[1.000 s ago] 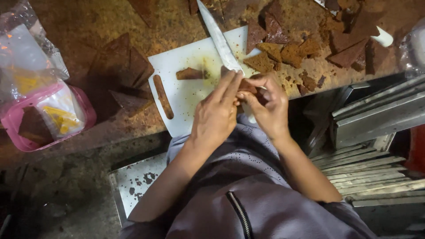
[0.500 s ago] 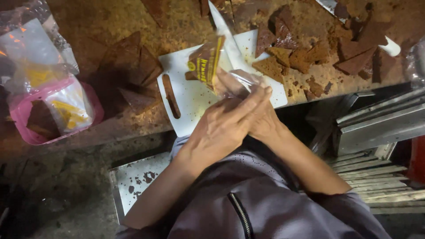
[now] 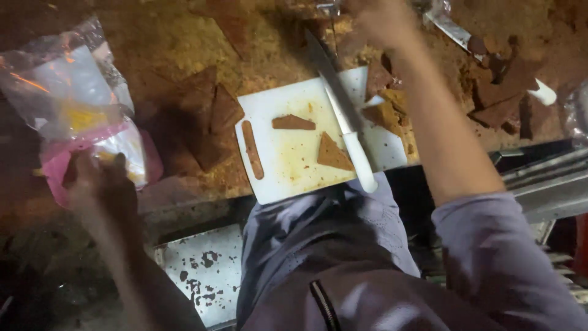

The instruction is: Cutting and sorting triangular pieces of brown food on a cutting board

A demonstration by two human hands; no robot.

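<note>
Down on the left, the left hand (image 3: pixel 101 184) is lying blurred against a pink tub (image 3: pixel 58 165) lined with a clear plastic bag (image 3: pixel 67 92) holding yellowish pieces; whether its fingers are gripping the rim is impossible to tell. Across the white cutting board (image 3: pixel 288 165) a white-handled knife (image 3: pixel 343 116) is lying untouched, its long axis running diagonally, blade pointing up-left, handle toward the person. Beside it, a brown triangular slice (image 3: pixel 332 154) is resting with its tip pointing up. Reaching over the crumb-strewn bench (image 3: pixel 159 49), the right hand (image 3: pixel 373 18) is being cut off by the top edge and smeared, so its grip is unclear.
</note>
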